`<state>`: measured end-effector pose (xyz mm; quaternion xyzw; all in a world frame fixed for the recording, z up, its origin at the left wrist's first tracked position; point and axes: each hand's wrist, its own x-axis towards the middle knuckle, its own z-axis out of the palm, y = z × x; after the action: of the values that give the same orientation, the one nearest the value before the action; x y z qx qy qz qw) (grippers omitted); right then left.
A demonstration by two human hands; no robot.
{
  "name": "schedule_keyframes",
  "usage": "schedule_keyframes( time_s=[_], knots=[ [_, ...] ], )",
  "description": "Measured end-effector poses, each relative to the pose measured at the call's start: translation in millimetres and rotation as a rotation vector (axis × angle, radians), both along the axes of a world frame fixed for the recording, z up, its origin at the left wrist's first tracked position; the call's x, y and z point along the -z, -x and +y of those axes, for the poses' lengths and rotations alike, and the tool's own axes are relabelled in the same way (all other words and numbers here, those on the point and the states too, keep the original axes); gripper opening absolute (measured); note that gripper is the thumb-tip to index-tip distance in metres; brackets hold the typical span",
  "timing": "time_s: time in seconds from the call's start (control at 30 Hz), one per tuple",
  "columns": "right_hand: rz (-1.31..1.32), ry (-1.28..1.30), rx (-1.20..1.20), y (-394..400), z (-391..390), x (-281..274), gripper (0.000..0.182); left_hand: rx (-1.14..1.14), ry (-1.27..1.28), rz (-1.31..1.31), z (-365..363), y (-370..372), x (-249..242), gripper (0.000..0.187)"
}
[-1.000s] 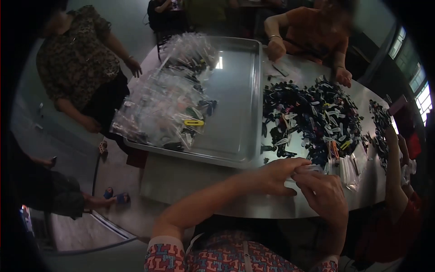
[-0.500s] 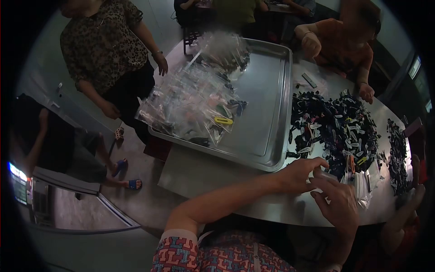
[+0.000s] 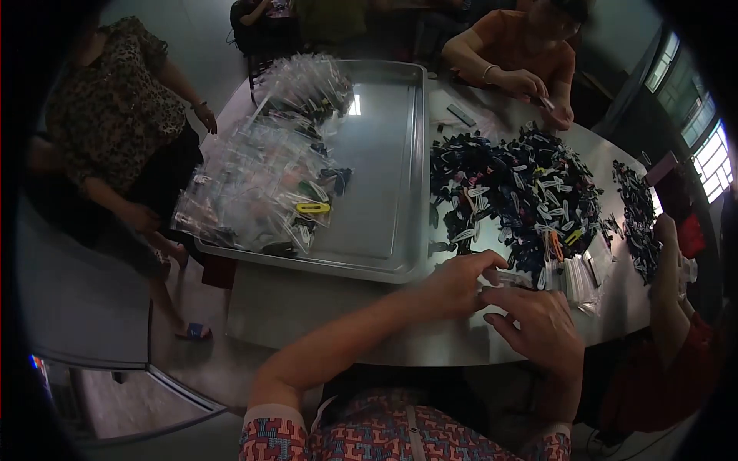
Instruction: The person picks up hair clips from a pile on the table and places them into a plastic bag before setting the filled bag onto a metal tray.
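Note:
My left hand is closed, thumb and forefinger on a small clear plastic bag above the near edge of the table. Beside it, my right hand has its fingers bent onto the same bag, its thumb held lower. What is inside the bag cannot be made out. Just beyond my hands lies a large heap of snap hair clips, mostly dark, some white, orange and yellow. A stack of clear empty bags lies to the right of my right hand.
A big metal tray on the left holds filled clear bags and a yellow clip. Another clip pile is at the right. Co-workers sit across and at the right; a person stands left.
The view has swung, so the tray and heap appear farther left. My hands stay together at the bag. The co-worker across has brought both hands together around a small item.

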<state>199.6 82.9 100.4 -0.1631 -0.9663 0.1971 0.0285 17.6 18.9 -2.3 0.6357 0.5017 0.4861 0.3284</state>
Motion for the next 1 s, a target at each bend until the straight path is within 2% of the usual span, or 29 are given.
schedule_keyframes(
  time_s=[0.17, 0.3, 0.37, 0.43, 0.5, 0.57, 0.63, 0.67, 0.77, 0.8, 0.87, 0.93, 1.0],
  knots=[
    [0.057, -0.016, -0.033, -1.8, 0.1, -15.3, 0.020, 0.015, 0.074, -0.034, 0.0, 1.6, -2.3, 0.054],
    [0.480, 0.341, 0.140, -30.7, 38.0, -39.3, 0.015, 0.036, 0.091, -0.089, -1.6, 5.8, -9.1, 0.053],
    [0.738, 0.617, 0.137, -36.2, 82.9, -29.4, 0.018, 0.027, 0.076, -0.103, -1.5, 6.4, -10.7, 0.052],
    [0.785, 0.580, 0.338, 8.2, 99.2, -21.1, 0.022, 0.020, 0.060, -0.114, -1.8, 6.6, -12.0, 0.052],
    [0.471, 0.378, 0.163, 51.0, 113.2, 7.8, 0.025, 0.052, 0.009, -0.084, -2.3, 6.0, -13.4, 0.050],
    [0.368, 0.178, -0.130, 82.6, 110.3, 51.0, 0.029, 0.082, 0.041, -0.113, -5.3, 1.2, -17.8, 0.050],
    [0.365, -0.049, -0.313, 106.0, 116.5, 102.5, 0.040, 0.108, 0.077, -0.151, -5.8, -2.1, -16.4, 0.049],
    [0.225, -0.349, -0.267, 106.9, 107.4, 112.4, 0.052, 0.114, 0.063, -0.137, -5.3, -3.0, -13.4, 0.049],
    [0.116, -0.292, -0.181, 100.9, 109.6, 104.9, 0.059, 0.123, 0.096, -0.094, -3.0, -1.7, -11.7, 0.050],
    [0.116, -0.291, -0.177, 96.6, 111.9, 101.5, 0.059, 0.120, 0.142, -0.063, -3.1, -1.0, -11.6, 0.051],
    [0.107, -0.132, -0.141, 84.5, 122.4, 91.3, 0.063, 0.128, 0.159, -0.079, -3.0, 0.0, -13.0, 0.052],
    [0.117, -0.128, -0.178, 72.8, 128.3, 80.1, 0.066, 0.138, 0.180, -0.102, -3.1, -1.5, -11.2, 0.052],
    [0.203, 0.237, -0.178, 64.9, 129.6, 66.8, 0.065, 0.119, 0.174, -0.088, -2.3, -2.6, -8.7, 0.054]
  ],
)
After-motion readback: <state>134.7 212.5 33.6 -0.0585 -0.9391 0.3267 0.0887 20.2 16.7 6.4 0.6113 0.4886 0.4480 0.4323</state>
